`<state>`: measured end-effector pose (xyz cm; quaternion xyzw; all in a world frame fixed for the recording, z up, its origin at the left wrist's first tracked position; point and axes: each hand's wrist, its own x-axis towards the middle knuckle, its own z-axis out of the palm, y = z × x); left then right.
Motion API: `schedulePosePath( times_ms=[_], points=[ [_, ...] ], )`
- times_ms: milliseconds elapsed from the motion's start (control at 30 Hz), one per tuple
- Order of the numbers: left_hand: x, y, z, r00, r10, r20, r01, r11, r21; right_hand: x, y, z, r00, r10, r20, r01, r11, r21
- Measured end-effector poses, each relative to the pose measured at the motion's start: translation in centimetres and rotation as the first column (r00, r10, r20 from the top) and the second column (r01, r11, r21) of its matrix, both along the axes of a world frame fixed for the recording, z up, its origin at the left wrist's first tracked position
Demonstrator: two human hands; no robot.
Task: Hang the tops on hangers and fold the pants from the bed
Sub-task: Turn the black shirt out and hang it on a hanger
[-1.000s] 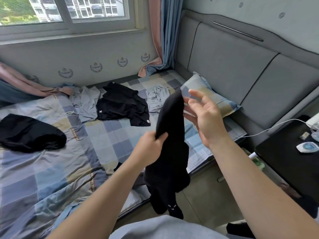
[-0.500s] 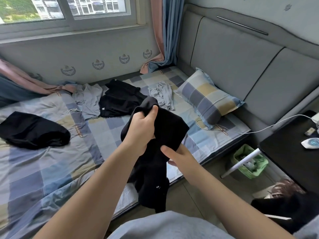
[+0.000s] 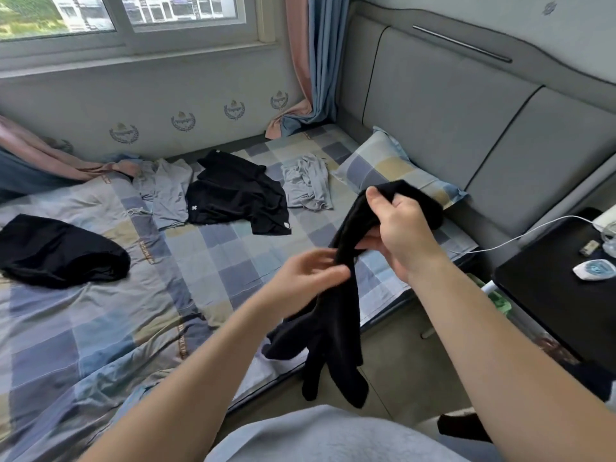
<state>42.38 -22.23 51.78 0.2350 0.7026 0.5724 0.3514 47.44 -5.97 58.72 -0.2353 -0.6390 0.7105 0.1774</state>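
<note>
A black garment (image 3: 336, 328) hangs in front of me over the bed's edge. My right hand (image 3: 400, 228) grips its bunched upper part near the pillow. My left hand (image 3: 306, 275) is lower, its fingers touching the cloth where it narrows. On the checked bed (image 3: 100, 328) lie a black top (image 3: 233, 195), a grey garment (image 3: 166, 191) to its left, a crumpled grey garment (image 3: 308, 185) to its right, and a black piece (image 3: 56, 251) at the far left.
A checked pillow (image 3: 383, 161) leans by the grey padded headboard (image 3: 466, 111). A black side table (image 3: 566, 288) with small items and a white cable (image 3: 520, 235) stands at the right. A green bin (image 3: 500, 301) sits below it. Curtains hang by the window.
My right hand has moved up and taken hold of the garment's top. My left hand has let go of the top and dropped lower along the cloth.
</note>
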Motion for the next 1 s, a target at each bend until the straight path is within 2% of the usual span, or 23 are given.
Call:
schedulePosePath(
  times_ms=[67, 100, 167, 200, 333, 467, 600, 700, 767, 867, 1000],
  points=[
    [1.6, 0.7, -1.5, 0.989, -0.115, -0.095, 0.099, 0.982, -0.161, -0.1, 0.0, 1.0, 0.998, 0.031, -0.057, -0.035, 0.998, -0.057],
    [2.0, 0.9, -2.3, 0.979, -0.136, -0.154, 0.096, 0.965, -0.245, -0.2, 0.1, 1.4, 0.996, 0.035, -0.08, -0.04, 0.997, -0.066],
    [2.1, 1.1, -3.1, 0.972, -0.102, -0.212, 0.019, 0.932, -0.362, -0.5, 0.3, 1.8, 0.993, 0.012, -0.12, -0.02, 0.998, -0.067],
    [1.9, 1.1, -3.3, 0.974, -0.065, -0.215, -0.019, 0.93, -0.368, -0.5, 0.5, 1.8, 0.99, 0.002, -0.139, -0.013, 0.997, -0.08],
    [0.8, 0.8, -1.9, 0.982, 0.177, -0.057, -0.184, 0.971, -0.153, 0.5, 1.4, -0.2, 0.986, 0.1, -0.132, -0.111, 0.99, -0.083],
    [-0.6, 0.7, 0.3, 0.919, 0.389, 0.07, -0.391, 0.92, 0.017, 2.6, 1.4, -4.0, 0.981, 0.181, -0.063, -0.185, 0.981, -0.066],
    [-1.2, 0.8, 1.6, 0.875, 0.455, 0.168, -0.474, 0.875, 0.1, 4.9, -0.2, -8.7, 0.925, 0.36, 0.123, -0.359, 0.933, -0.037],
    [-0.9, 0.9, 2.5, 0.889, 0.403, 0.217, -0.44, 0.883, 0.162, 5.8, -2.4, -12.3, 0.839, 0.46, 0.291, -0.471, 0.881, -0.034],
    [-0.7, 1.1, 3.1, 0.899, 0.353, 0.261, -0.405, 0.896, 0.183, 5.8, -3.6, -14.3, 0.838, 0.433, 0.332, -0.461, 0.887, 0.006],
    [-1.0, 0.7, 3.3, 0.895, 0.333, 0.299, -0.397, 0.898, 0.189, 5.3, -3.7, -15.4, 0.881, 0.298, 0.368, -0.363, 0.924, 0.12],
    [-2.6, -1.0, 3.0, 0.892, 0.372, 0.258, -0.413, 0.902, 0.128, 4.8, -1.2, -14.3, 0.89, 0.205, 0.407, -0.322, 0.914, 0.245]
  ],
)
